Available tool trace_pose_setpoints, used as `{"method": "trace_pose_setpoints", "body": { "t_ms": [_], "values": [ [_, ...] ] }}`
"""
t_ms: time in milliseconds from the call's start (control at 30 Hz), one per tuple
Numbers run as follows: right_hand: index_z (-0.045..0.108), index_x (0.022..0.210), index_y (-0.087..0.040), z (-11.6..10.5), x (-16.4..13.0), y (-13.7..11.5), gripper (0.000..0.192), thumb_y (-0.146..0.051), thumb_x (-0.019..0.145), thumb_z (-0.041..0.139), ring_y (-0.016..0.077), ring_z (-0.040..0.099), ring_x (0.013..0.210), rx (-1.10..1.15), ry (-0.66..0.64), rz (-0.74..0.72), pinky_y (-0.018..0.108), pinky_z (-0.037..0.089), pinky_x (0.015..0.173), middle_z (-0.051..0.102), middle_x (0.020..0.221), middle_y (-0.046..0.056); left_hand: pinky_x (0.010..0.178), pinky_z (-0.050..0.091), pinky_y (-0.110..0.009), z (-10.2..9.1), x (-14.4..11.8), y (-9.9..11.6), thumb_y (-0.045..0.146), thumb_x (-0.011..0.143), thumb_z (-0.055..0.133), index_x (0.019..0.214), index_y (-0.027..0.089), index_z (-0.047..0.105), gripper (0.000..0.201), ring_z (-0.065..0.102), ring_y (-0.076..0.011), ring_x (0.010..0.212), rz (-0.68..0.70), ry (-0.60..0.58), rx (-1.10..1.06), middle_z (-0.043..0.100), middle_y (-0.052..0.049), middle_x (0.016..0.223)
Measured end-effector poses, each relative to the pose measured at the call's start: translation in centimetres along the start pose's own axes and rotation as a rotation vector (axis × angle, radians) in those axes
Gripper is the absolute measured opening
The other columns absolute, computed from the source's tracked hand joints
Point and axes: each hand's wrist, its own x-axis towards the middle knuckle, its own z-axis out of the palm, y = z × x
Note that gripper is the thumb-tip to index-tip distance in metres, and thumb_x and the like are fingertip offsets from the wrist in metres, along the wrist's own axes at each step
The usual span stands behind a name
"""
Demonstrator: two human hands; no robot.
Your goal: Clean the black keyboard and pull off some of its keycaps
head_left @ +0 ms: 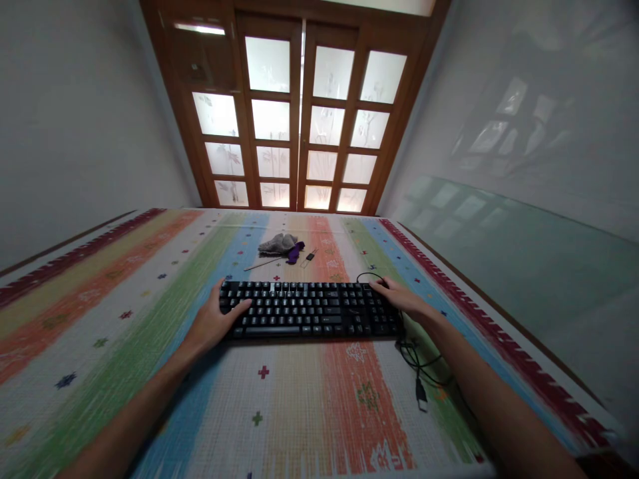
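A black computer keyboard (pixel 309 311) is held crosswise in front of me, its keys facing up and toward me. My left hand (pixel 213 320) grips its left end, with the thumb over the keys and the fingers mostly hidden behind the edge. At the upper right corner, my right hand (pixel 398 297) holds the keyboard with the thumb on top; its other fingers are out of sight. A black cable hangs in loose loops beside the right end, and its USB plug (pixel 422 395) dangles below. Whether the keyboard touches the table I cannot tell.
Beyond the keyboard, a grey cloth (pixel 277 244), a purple item (pixel 295 253), a thin stick (pixel 263 264) and a small black tool with wire prongs (pixel 310 256) lie on the striped tablecloth (pixel 294 406). Wooden glazed doors (pixel 299 150) stand past the table's far edge, with walls on both sides.
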Motion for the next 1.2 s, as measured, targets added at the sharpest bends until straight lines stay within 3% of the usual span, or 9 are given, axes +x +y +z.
{"method": "trace_pose_setpoints", "body": {
  "t_ms": [100,400,667,767,833,967,1067,1200],
  "values": [
    [0.062,0.095,-0.017,0.1,0.4,0.2,0.032,-0.047,0.09,0.053,0.0225,0.064,0.088,-0.038,-0.037,0.002,0.033,0.048,0.079,0.071,0.095,0.007,0.114,0.035,-0.053,0.6,-0.5,-0.4,0.068,0.071,0.067,0.146,0.01,0.039,0.099,0.046,-0.0397,0.137,0.074,-0.019,0.141,0.046,-0.025,0.15],
    [0.062,0.091,-0.017,-0.1,1.7,0.9,0.031,-0.046,0.092,0.051,0.024,0.065,0.087,-0.173,-0.074,-0.067,0.036,0.049,0.081,0.072,0.093,0.007,0.113,0.035,-0.053,1.2,-0.4,-1.1,0.069,0.084,0.046,0.142,0.001,0.043,0.089,0.049,-0.0401,0.134,0.158,0.025,0.357,0.051,-0.029,0.143],
    [0.068,0.107,-0.013,0.2,3.1,1.8,0.039,-0.043,0.097,0.044,0.0289,0.066,0.102,-0.353,-0.13,-0.125,0.04,0.05,0.092,0.073,0.111,0.014,0.104,0.04,-0.054,1.1,0.4,-1.3,0.069,0.086,0.038,0.132,0.0,0.054,0.085,0.056,-0.0421,0.116,0.182,0.015,0.534,0.062,-0.026,0.119],
    [0.068,0.116,-0.016,0.0,3.7,2.1,0.039,-0.04,0.098,0.044,0.0292,0.062,0.114,-0.357,-0.142,-0.168,0.041,0.046,0.101,0.07,0.123,0.012,0.101,0.041,-0.055,0.7,0.1,-0.5,0.065,0.087,0.039,0.129,0.002,0.058,0.078,0.054,-0.0424,0.113,0.29,0.1,0.58,0.06,-0.026,0.121],
    [0.066,0.123,-0.017,-0.2,4.1,2.2,0.04,-0.039,0.098,0.044,0.0293,0.058,0.122,-0.358,-0.149,-0.202,0.041,0.042,0.106,0.067,0.13,0.011,0.102,0.04,-0.054,0.8,-0.3,0.2,0.061,0.089,0.043,0.133,0.008,0.056,0.07,0.052,-0.0406,0.118,0.455,0.114,0.556,0.058,-0.023,0.129],
    [0.068,0.121,-0.015,-0.5,5.0,2.1,0.041,-0.038,0.098,0.043,0.0298,0.058,0.123,-0.38,-0.184,-0.235,0.041,0.04,0.109,0.066,0.131,0.013,0.109,0.034,-0.055,2.0,-1.3,1.2,0.062,0.086,0.053,0.142,0.022,0.051,0.069,0.046,-0.0373,0.131,0.732,-0.094,0.487,0.054,-0.015,0.143],
    [0.071,0.114,-0.015,-0.6,5.4,2.1,0.039,-0.036,0.099,0.042,0.0283,0.063,0.115,-0.401,-0.223,-0.246,0.039,0.043,0.105,0.069,0.125,0.013,0.117,0.022,-0.059,3.2,-1.8,1.0,0.071,0.08,0.057,0.149,0.021,0.044,0.086,0.037,-0.0388,0.141,0.808,-0.228,0.495,0.045,-0.014,0.154],
    [0.071,0.112,-0.019,-0.9,5.4,2.2,0.04,-0.04,0.099,0.039,0.0262,0.066,0.104,-0.429,-0.247,-0.242,0.037,0.049,0.098,0.073,0.114,0.008,0.119,0.02,-0.059,4.0,-2.0,0.2,0.071,0.082,0.057,0.152,0.019,0.04,0.089,0.032,-0.0385,0.146,0.828,-0.265,0.488,0.041,-0.015,0.157]
  ]
}}
